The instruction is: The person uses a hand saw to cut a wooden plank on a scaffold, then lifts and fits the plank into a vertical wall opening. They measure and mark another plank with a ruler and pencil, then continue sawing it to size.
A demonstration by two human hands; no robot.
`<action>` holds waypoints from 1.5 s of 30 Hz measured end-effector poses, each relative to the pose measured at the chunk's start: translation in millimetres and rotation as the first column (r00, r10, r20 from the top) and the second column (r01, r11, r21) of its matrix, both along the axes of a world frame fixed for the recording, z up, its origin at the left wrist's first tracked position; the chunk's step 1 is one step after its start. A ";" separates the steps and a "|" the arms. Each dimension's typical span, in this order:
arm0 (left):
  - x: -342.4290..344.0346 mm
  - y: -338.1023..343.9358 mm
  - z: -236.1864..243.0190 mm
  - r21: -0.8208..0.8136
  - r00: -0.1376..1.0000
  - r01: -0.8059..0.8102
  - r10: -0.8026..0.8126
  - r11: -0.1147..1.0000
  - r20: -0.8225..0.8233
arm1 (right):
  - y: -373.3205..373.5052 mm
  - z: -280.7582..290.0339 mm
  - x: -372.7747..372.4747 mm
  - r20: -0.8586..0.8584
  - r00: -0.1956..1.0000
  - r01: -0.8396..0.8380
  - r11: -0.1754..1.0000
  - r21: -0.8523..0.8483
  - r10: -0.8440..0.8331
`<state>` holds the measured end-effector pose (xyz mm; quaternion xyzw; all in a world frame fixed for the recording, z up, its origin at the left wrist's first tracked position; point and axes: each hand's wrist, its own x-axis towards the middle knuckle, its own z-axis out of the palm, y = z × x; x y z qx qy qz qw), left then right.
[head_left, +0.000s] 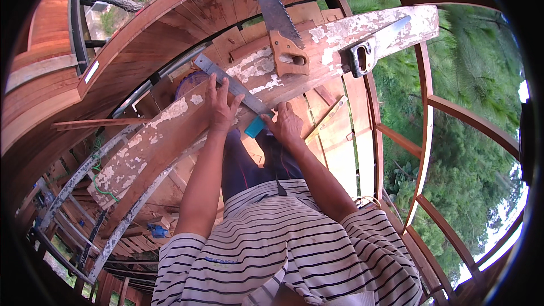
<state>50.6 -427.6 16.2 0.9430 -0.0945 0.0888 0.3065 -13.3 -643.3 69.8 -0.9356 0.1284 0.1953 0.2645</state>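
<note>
A try square with a metal blade (235, 86) and a turquoise handle (255, 127) lies slantwise across a long plank (164, 127) with peeling white paint. My left hand (221, 106) rests on the plank with fingers spread, its fingertips on the blade. Beside the handle, at the plank's near edge, is my right hand (287, 126). Its fingers are curled closed and the thumb reaches the handle; anything inside them is hidden. A handsaw with a wooden grip (289, 54) lies across the plank ahead. Farther right on it rests another saw (362, 58) with a dark-and-white handle.
A curved wooden wall (170, 31) runs along the far left. On the right, a wooden frame (425, 102) stands before trees. Metal bars (122, 232) and a green cord (101, 178) are at lower left. A yellowish strip (327, 119) lies on the plank floor (334, 147).
</note>
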 end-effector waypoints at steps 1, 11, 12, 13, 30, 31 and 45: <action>-0.1 1.3 0.1 0.002 1.000 -0.005 0.005 1.000 0.004 | -0.4 3.2 3.4 -0.024 0.999 0.033 0.999 0.015 -0.032; -4.6 -5.4 -5.2 -0.011 0.996 0.084 -0.083 0.996 0.028 | -8.6 -25.7 -23.1 0.026 0.994 0.082 0.906 0.414 -0.102; -3.1 -2.0 0.7 -0.071 0.997 0.053 -0.049 0.996 0.051 | -8.8 -13.4 -22.0 0.089 0.990 0.056 0.873 0.485 -0.113; -1.0 -2.6 4.7 -0.130 0.997 0.017 -0.008 0.991 0.071 | -21.2 -4.6 -27.9 0.117 0.979 0.081 0.840 0.537 -0.169; 4.7 61.5 20.8 0.307 0.985 0.141 -0.102 0.941 -0.140 | -185.2 -31.7 64.4 0.158 0.667 0.579 0.640 0.505 -0.728; 7.0 61.2 22.0 0.256 0.984 0.146 -0.114 0.955 -0.138 | -183.0 -29.0 75.0 0.141 0.667 0.577 0.626 0.524 -0.732; 3.7 52.3 35.8 0.295 0.996 0.076 -0.062 0.953 -0.058 | -188.4 -11.9 100.8 0.055 0.933 0.354 0.876 -0.326 -0.356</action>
